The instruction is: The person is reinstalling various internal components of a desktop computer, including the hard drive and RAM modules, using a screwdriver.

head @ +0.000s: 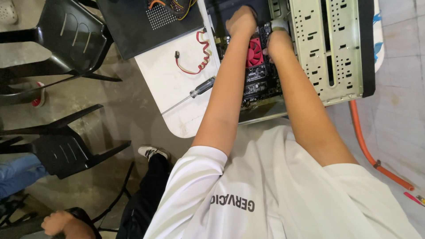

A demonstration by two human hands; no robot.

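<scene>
From the head camera, both hands reach into an open computer case (327, 53) lying at the far right edge of a white table (170, 88). The left hand (241, 21) rests curled on the motherboard (259, 82) above the red cooler fan (254, 52); whether it clamps anything cannot be told. The right hand (278, 43) touches the fan's right side, its grip hidden. A screwdriver (195, 93) lies near the table's near edge, a red cable (197, 59) beyond it.

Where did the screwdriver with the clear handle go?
In the head view, the long screwdriver with the clear handle lies on the white table, just left of the person's left forearm, below the curly red cable and beside the open computer case.
</scene>
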